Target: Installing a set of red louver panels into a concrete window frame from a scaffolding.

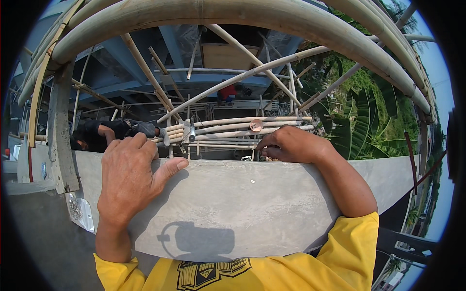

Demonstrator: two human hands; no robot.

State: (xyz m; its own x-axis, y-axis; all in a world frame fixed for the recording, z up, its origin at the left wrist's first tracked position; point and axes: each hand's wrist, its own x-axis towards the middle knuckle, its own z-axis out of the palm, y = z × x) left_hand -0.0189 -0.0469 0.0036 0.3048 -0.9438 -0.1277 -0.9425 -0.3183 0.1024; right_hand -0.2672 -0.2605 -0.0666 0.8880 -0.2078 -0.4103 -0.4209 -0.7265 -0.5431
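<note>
My left hand (136, 175) grips the far top edge of a pale concrete ledge (254, 203), its fingers bent over it and its thumb stretched along the surface. Over the same edge on the right, my right hand (286, 145) reaches down with curled fingers; whatever they hold is partly hidden behind the ledge. Just beyond my hands lie several bamboo poles (228, 131) with a small round pale container (257, 125) on them.
A large bamboo pole (204, 14) arches overhead, and crossed poles stand ahead. A concrete post (65, 126) rises at left. Below, a person (97, 133) in dark clothes is at left and another (228, 92) in red farther off. Banana leaves (359, 121) fill the right.
</note>
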